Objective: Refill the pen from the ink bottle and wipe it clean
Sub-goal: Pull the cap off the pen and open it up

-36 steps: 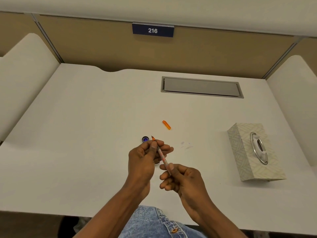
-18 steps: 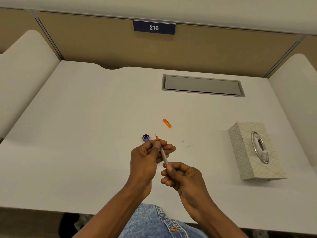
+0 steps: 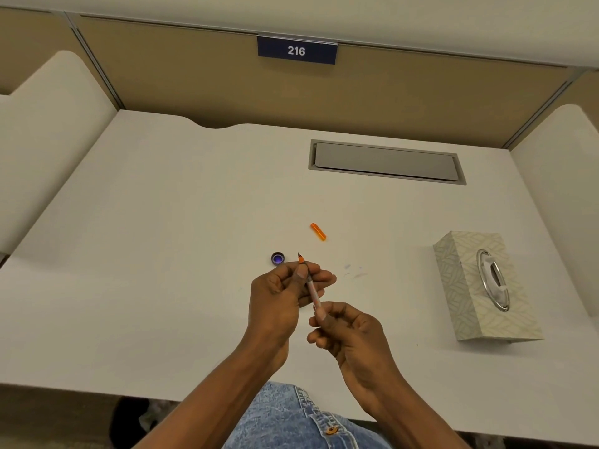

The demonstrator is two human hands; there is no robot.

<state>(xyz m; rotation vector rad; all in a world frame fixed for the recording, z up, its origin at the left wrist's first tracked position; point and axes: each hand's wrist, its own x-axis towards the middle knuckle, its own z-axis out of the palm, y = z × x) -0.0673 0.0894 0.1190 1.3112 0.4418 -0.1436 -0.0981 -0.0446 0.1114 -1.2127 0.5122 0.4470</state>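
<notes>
Two hands meet close to the body, both pinching one pen (image 3: 311, 288): the left hand (image 3: 278, 299) grips it just behind the orange nib end, thumb on top, and the right hand (image 3: 350, 332) pinches the rear of the slim clear barrel. The pen slants away, nib forward. It looks light and stiff, probably thin plastic, slippery if inked. The nib is likely the fragile, messy part, so the barrel is the place to hold.

Just beyond the left hand sits what seems the ink bottle (image 3: 277, 258), small, round, dark with blue inside. Further ahead lies an orange cap (image 3: 318, 231). Faint bluish smudges (image 3: 353, 270) mark the white desk (image 3: 146, 270) ahead of the right hand; a tissue box (image 3: 479, 286) stands well off to its right. Farthest are a grey hatch (image 3: 385, 162) and a plate reading 216 (image 3: 296, 51) on the tan partition (image 3: 194, 85).
</notes>
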